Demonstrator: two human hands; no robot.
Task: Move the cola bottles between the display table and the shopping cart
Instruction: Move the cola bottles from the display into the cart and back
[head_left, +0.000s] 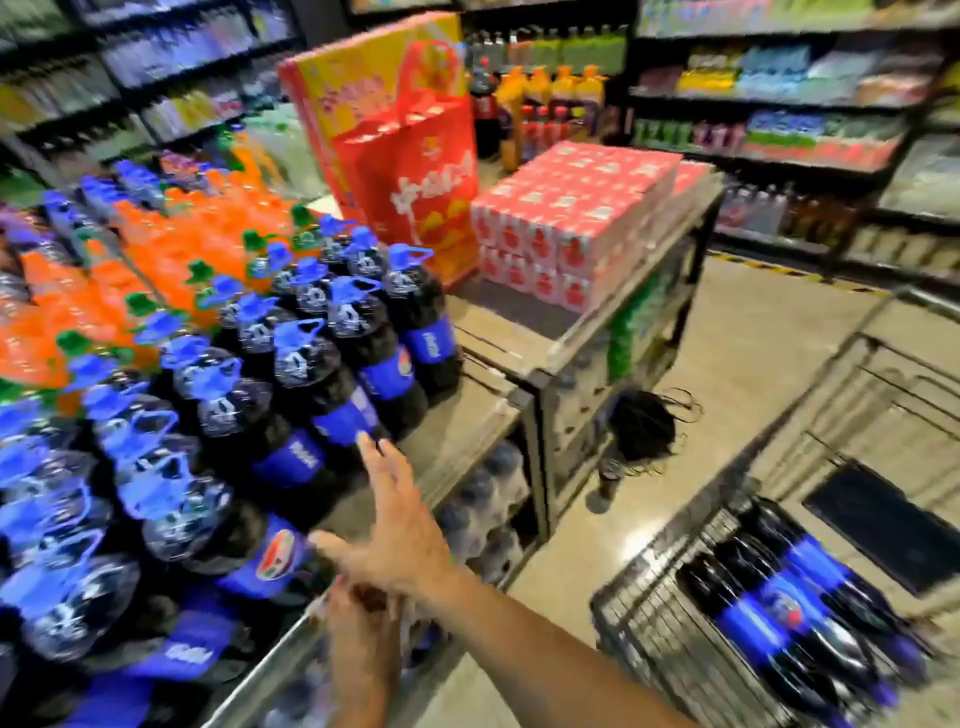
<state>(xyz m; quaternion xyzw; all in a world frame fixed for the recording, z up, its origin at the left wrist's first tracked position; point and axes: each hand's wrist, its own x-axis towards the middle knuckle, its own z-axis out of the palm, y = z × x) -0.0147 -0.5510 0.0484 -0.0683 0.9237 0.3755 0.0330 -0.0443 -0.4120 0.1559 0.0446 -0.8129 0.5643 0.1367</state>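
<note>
cola bottles (291, 415): dark, blue labels, blue caps | table-packed

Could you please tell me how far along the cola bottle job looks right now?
Done: a few bottles lie in the cart. In hand: nothing; the right hand reaches open toward the table's front row. Left: many bottles on the table; direction unclear.

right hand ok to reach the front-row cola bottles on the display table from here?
Probably yes. The right hand is open, fingers spread, right at the cola bottles on the display table; nothing sits between them. Whether the fingertips already touch a label is blurred.
</note>
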